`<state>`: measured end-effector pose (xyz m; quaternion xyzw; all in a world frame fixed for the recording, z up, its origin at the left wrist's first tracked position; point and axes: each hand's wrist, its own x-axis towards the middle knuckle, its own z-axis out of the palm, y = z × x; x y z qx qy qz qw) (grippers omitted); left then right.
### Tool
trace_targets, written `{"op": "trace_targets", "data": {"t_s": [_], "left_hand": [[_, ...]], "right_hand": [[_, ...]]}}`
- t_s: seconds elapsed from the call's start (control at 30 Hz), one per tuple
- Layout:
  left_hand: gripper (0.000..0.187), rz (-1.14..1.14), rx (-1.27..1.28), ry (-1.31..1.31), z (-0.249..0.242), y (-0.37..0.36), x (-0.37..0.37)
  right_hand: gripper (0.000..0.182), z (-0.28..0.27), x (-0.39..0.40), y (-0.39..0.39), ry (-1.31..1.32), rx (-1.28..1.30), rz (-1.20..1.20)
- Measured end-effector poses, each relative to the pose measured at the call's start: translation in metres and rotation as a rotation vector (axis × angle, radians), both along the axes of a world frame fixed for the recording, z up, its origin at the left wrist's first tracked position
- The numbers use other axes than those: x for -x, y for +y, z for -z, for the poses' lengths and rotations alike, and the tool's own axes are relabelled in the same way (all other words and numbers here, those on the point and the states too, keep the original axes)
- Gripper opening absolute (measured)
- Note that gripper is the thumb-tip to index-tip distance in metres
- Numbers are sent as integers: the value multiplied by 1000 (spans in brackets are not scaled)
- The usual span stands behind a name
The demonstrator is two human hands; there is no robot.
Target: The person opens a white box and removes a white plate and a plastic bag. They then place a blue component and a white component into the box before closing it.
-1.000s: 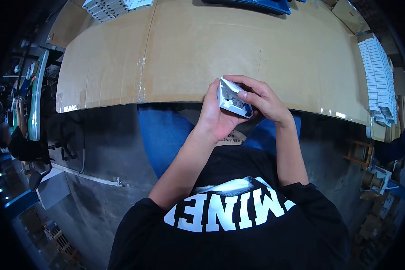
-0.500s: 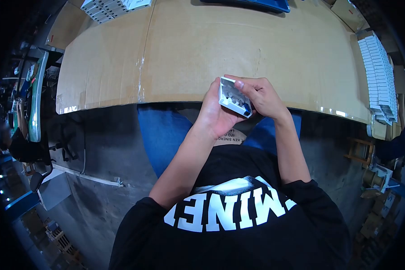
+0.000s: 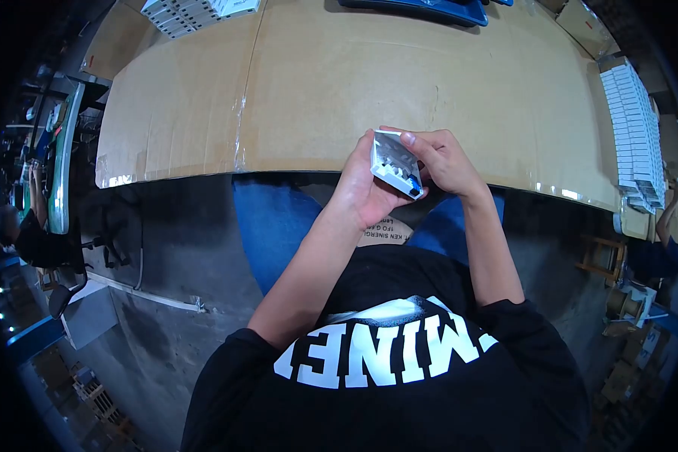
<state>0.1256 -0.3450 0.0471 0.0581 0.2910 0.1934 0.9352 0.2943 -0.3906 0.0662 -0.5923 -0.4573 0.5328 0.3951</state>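
Note:
A small white rectangular box with a shiny grey top face is held between both hands, just off the table's near edge. Small white pieces and a blue spot show at its near end; what they are is too small to tell. My left hand is closed around the box's left side and underside. My right hand grips the right side, with its thumb on the far top corner. Its other fingers are partly hidden behind the box.
The cardboard-covered table stretches ahead. Stacks of white boxes stand at the far left and right. A blue tray sits at the far edge. Other people work at both sides, one at a green-topped table.
The box has shifted very slightly and tilted in my hands, so its top face catches more light. Both hands keep their hold.

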Motion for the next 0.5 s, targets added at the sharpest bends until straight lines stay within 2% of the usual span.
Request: {"op": "trace_targets", "data": {"t_s": [0.17,0.23,0.47,0.5], "left_hand": [[55,-10,-5,52,-4,-4,-2],[55,-27,-6,66,-5,-4,-2],[57,-3,-43,8,-1,-6,1],[58,-3,-44,-9,-1,-6,3]], "right_hand": [[42,3,-4,1,84,75,-10],[41,-2,-1,0,29,0,-30],[41,4,3,-9,-29,12,-77],[42,8,7,-13,-86,-141,-86]]}}
